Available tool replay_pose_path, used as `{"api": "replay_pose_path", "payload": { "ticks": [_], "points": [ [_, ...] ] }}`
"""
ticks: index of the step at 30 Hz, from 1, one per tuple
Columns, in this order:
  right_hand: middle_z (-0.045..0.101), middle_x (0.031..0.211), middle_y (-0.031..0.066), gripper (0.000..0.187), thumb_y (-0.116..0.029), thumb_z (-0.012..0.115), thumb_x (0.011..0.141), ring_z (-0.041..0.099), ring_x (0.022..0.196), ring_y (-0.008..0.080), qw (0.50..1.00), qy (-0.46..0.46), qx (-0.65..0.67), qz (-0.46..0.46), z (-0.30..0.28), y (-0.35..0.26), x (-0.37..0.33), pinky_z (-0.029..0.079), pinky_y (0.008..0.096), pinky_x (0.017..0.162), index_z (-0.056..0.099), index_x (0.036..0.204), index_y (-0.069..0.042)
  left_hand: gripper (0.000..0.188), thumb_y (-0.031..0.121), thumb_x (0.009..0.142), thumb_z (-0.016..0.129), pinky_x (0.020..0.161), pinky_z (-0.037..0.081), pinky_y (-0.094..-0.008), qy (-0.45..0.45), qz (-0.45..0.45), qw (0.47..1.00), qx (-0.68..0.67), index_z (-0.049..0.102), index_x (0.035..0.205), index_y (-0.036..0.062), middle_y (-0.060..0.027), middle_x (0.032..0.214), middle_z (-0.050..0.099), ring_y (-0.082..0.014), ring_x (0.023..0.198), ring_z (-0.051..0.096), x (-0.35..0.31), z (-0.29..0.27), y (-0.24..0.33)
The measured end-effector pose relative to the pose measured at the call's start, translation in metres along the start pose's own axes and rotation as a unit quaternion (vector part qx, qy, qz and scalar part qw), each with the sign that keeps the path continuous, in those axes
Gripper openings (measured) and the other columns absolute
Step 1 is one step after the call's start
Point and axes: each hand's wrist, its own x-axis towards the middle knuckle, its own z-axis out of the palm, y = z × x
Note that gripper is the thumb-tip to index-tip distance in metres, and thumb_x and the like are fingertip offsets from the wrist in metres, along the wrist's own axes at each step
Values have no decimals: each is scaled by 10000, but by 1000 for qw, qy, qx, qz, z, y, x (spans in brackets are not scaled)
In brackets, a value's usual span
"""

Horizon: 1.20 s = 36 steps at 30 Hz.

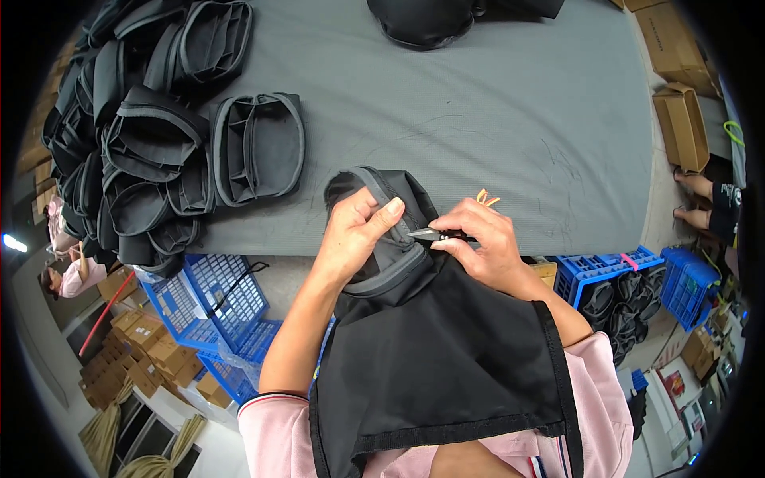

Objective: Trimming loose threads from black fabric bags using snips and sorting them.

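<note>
My left hand (355,237) grips the rim of a black fabric pouch (382,267) with grey edging, its thumb pressed on the zipper edge. The pouch is held at the near edge of the table, over my black apron (446,358). In my right hand (482,243) is a small pair of thread snips (430,234), closed around by the fingers. Their pointed metal blades touch or nearly touch the pouch's edging, beside my left thumb. Thin orange loops (486,198) stick up behind the right fingers; what they belong to is hidden.
Black pouches (159,131) lie heaped along the table's left side. Loose threads (558,167) are scattered on the grey table cover (478,103). Black items (422,20) lie at the far edge. Blue crates (219,295) stand below left, and another crate (610,263) holding pouches stands right. Other people are nearby.
</note>
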Motion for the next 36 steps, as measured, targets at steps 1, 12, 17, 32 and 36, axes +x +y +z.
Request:
{"api": "replay_pose_path", "payload": {
  "ticks": [1, 12, 17, 32, 36],
  "points": [
    [559, 719, 45, 207, -71, 714, 680, 531, 563, 164, 1000, 5, -8, -5, -1, 1, 0, 411, 282, 495, 623, 866, -53, 215, 215, 895, 559, 726, 419, -233, -1, 0, 1000, 7, 583, 954, 9, 1, 850, 594, -68, 797, 509, 0, 0, 1],
    [573, 735, 44, 233, -95, 729, 670, 551, 578, 168, 1000, 9, 16, 23, 2, -5, -2, 430, 270, 518, 621, 871, -54, 223, 216, 894, 562, 722, 426, -235, -9, -3, 1000, 13, 585, 969, 7, 2, 858, 602, -67, 798, 516, -2, 0, 2],
    [575, 713, 40, 220, -88, 724, 657, 537, 560, 186, 998, 15, -45, -32, 2, -1, -1, 395, 286, 506, 627, 852, -61, 232, 222, 894, 563, 726, 429, -237, -14, 4, 1000, 1, 586, 982, 8, 3, 873, 605, -68, 803, 520, 0, -1, -2],
    [595, 675, 44, 212, -35, 737, 624, 553, 552, 201, 977, 101, -113, -152, -12, -37, 11, 422, 297, 544, 646, 815, -49, 267, 277, 898, 557, 740, 438, -238, -50, -50, 997, -11, 576, 990, 27, 22, 897, 580, -68, 816, 516, -14, -5, 35],
    [588, 672, 32, 207, -55, 727, 639, 562, 586, 210, 980, 45, -159, -111, -17, -42, 10, 432, 326, 751, 648, 829, -78, 313, 334, 912, 524, 751, 408, -234, -90, 8, 995, -30, 565, 1001, 36, 45, 875, 536, -48, 828, 464, -10, -6, 19]
  ]
}}
